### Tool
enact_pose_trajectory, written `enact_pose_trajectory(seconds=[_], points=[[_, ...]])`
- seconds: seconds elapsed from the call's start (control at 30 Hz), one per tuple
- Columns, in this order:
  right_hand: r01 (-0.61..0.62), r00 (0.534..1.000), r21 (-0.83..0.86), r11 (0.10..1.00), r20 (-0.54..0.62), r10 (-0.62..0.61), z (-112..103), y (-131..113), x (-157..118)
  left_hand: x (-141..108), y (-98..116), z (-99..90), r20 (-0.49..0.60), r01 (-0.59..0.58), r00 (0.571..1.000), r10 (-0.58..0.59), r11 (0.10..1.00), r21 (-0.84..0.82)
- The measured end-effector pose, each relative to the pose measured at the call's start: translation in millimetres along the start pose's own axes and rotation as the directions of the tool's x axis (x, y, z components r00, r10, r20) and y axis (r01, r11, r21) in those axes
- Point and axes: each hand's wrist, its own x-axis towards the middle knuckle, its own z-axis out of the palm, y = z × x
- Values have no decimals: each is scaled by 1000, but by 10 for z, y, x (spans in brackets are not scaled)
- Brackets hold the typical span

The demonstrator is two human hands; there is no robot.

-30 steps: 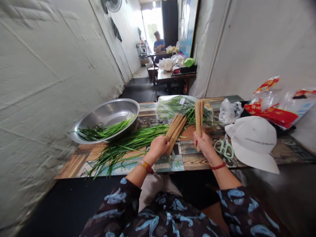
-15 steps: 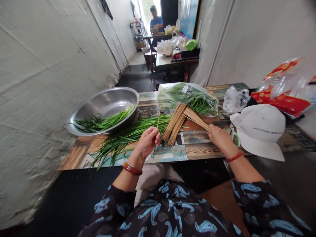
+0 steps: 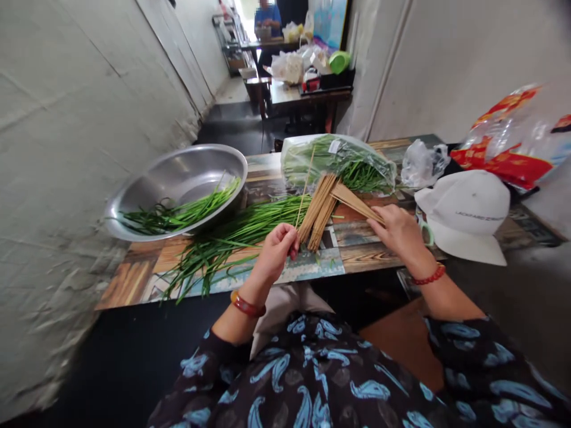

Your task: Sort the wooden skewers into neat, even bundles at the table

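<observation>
My left hand (image 3: 280, 246) pinches a single thin skewer (image 3: 306, 187), which points up and away over the table. In my right hand (image 3: 397, 230) is a bunch of wooden skewers (image 3: 354, 201), its far end resting over a pile of skewers (image 3: 320, 209) on the table. Long garlic chives (image 3: 250, 229) lie spread to the left of that pile, their leaf ends reaching the front edge. Behind the pile sits a clear plastic bag of chives (image 3: 307, 160). A steel basin (image 3: 178, 160) at the left holds more chives.
A white cap (image 3: 473, 208) lies at the right, with a green handle (image 3: 427, 233) beside it. Behind are a crumpled plastic bag (image 3: 422, 163) and a red-and-clear package (image 3: 504, 145). Farther back, a person (image 3: 267, 24) sits beyond another table (image 3: 289, 95) loaded with bags.
My left hand has moved right, closer to the skewer pile, and its skewer now tilts more to the right. My right hand keeps hold of its bunch. The view has shifted slightly.
</observation>
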Motion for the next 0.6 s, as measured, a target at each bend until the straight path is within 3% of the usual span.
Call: enact_pose_trajectory(seconds=[0.03, 0.07, 0.13, 0.2, 0.27, 0.33, 0.43, 0.5, 0.6], points=[[9, 1000, 218, 976, -2, -9, 14, -134, 2, -31, -27, 15, -2, -29, 1000, 29, 996, 87], [-9, 1000, 449, 894, 28, -4, 44, -292, -1, -68, -62, 37, 9, -61, 998, 61, 981, 184], [-133, 987, 795, 592, 163, 3, 137, -625, -26, -155, -150, 80, 61, -145, 989, 131, 917, 371], [-218, 975, 918, 330, 221, 27, 242, -870, -53, -236, -246, 89, 116, -236, 972, 205, 834, 498], [-253, 967, 944, 212, 244, 68, 318, -939, -34, -287, -328, 41, 131, -294, 954, 271, 748, 595], [-251, 965, 949, 193, 230, 124, 350, -839, 62, -296, -383, -42, 113, -316, 933, 341, 628, 711], [-200, 962, 951, 235, 146, 229, 356, -571, 297, -236, -436, -132, 122, -307, 896, 428, 396, 865], [-173, 952, 944, 279, 87, 295, 373, -446, 445, -167, -469, -127, 161, -303, 885, 436, 277, 912], [-140, 931, 937, 320, 14, 364, 437, -401, 600, -64, -514, -59, 217, -304, 889, 403, 165, 938]])
